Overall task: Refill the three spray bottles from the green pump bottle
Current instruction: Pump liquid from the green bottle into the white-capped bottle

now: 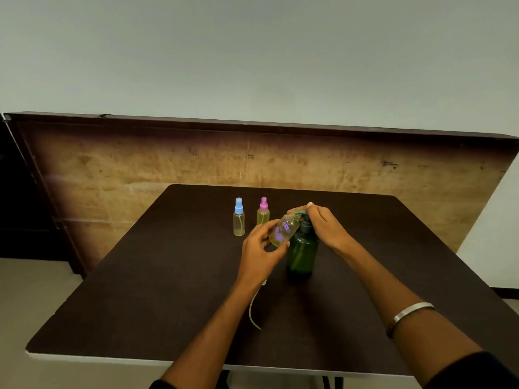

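At the centre of the dark brown table [168, 276], I find the left hand [259, 252] closed around a small clear plastic spray bottle with purple flower print [282, 230], its cap off. The bottle is tilted, long axis running from about 7 o'clock at its base to 1 o'clock at its open neck, and that neck sits right under the spout of the dark green translucent pump bottle [302, 249]. The right hand [323, 224] rests on the pump head, fingers curled over it, thumb up; I judge it is placed to press.

The coming move turns on that one alignment: neck touching or just beneath the spout. I cannot tell whether the spout is actually inside the opening. The pump bottle stands upright just to 3 o'clock of the left hand, so the right hand is the nearer one to it.

The held bottle shows yellowish liquid in its lower part; I judge it partly filled. Toward 11 o'clock, well apart from the hands, stand a clear spray bottle with blue nozzle [239, 217] and, beside it, a yellow-tinted spray bottle with pink nozzle [263, 211], both upright and capped. The blue one looks low on liquid. A thin pale dip tube [252, 313] lies on the table at 6 o'clock, partly hidden by the left forearm.
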